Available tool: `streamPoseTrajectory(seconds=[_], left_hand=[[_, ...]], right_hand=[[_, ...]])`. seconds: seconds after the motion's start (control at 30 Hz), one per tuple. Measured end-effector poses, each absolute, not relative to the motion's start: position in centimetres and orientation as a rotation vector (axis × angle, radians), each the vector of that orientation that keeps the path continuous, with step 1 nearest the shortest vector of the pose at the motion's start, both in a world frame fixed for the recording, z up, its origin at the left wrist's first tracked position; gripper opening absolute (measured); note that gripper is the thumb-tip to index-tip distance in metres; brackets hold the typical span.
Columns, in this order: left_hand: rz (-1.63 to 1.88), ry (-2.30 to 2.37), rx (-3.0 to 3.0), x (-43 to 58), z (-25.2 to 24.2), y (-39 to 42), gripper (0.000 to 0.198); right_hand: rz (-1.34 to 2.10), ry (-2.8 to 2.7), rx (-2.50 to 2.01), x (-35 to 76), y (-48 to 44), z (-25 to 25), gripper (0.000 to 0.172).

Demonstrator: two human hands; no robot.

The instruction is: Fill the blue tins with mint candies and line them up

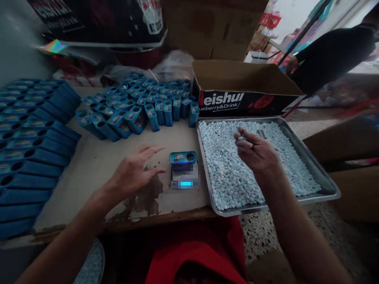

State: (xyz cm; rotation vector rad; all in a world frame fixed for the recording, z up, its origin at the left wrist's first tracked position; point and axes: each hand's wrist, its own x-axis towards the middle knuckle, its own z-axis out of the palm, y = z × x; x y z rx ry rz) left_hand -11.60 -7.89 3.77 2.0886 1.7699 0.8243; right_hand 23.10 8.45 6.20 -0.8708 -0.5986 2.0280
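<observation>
My left hand (136,169) hovers open over the worn tabletop (97,165), fingers spread, pointing toward a small blue box (183,158) that stands on a little scale (184,178). My right hand (255,151) is above a metal tray (321,177) filled with small pale blue-white candies (227,173). Its fingers are pinched together on a small metal scoop (260,134) and some candies. Neither hand touches the blue box.
Several open blue boxes (142,106) stand in rows at the back of the table, and more lie stacked at the left (26,150). An open cardboard carton (245,88) sits behind the tray. Another person's dark sleeve (331,55) shows at the far right.
</observation>
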Motion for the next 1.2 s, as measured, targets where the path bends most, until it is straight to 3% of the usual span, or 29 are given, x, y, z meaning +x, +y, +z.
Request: streamPoseTrajectory(seconds=[0.17, 0.4, 0.57, 0.77, 0.93, 1.2], left_hand=[[0.859, 1.933, 1.980, -14.4, 3.0, -10.6, 0.045], [0.997, 1.862, 1.942, -12.7, 2.7, -10.0, 0.034], [1.009, 1.795, 1.925, -12.6, 2.3, -9.4, 0.042], [1.010, 1.726, 1.742, -13.2, 0.9, -9.6, 0.054], [1.020, 1.706, 1.587, -12.8, 0.4, -9.4, 0.066], [0.981, 1.665, 1.658, -12.4, 0.4, -8.9, 0.060]], right_hand=[[2.220, -0.595, -1.176, 20.7, 7.1, 3.5, 0.007], [2.152, -0.785, -1.276, 18.6, 5.7, 5.3, 0.025], [2.119, -0.948, -1.216, 17.6, 5.7, 7.2, 0.031], [2.123, -1.284, -1.245, 16.8, 5.9, 8.6, 0.016], [2.008, -1.622, -1.224, 15.6, 5.9, 9.8, 0.027], [1.981, -1.860, -1.118, 14.2, 5.9, 9.9, 0.026]])
